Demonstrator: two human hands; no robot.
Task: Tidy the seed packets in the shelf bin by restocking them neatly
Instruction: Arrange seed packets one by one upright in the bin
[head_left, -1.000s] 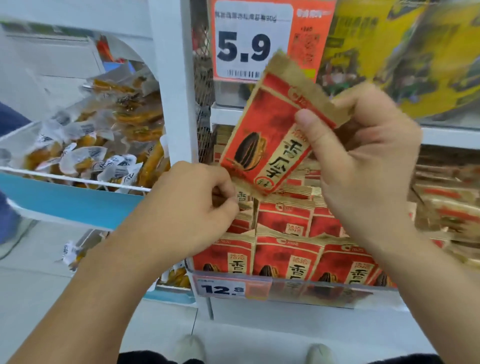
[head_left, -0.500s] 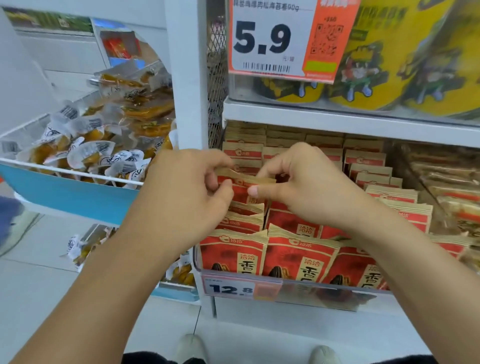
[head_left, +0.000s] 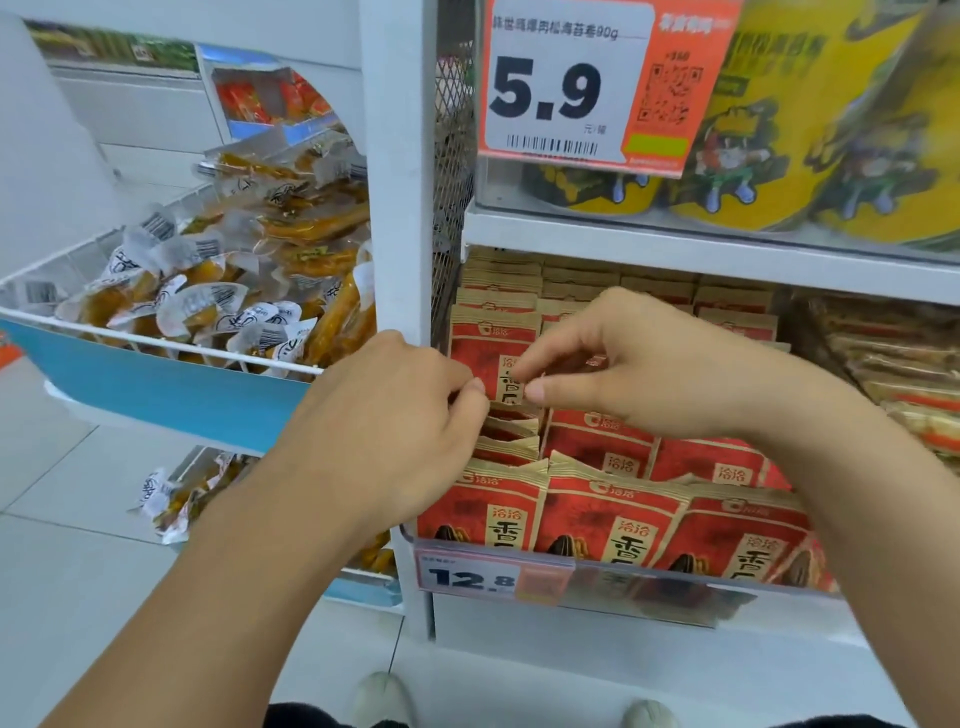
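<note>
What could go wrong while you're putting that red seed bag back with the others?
1. The red seed packet is pinched only at its lower edge by the fingertips of the left hand and right hand; that thin grip might let it slip or tip.
2. The packets below in the shelf bin lean unevenly, so pushing this one down could crumple or knock them further out of line.

My left hand (head_left: 384, 415) covers the lower left of the upright packet (head_left: 491, 348), so I cannot confirm its grip. The bin (head_left: 779, 597) front blurs the lowest packets' print. The yellow tubs (head_left: 810, 130) run past the top and right edges.
</note>
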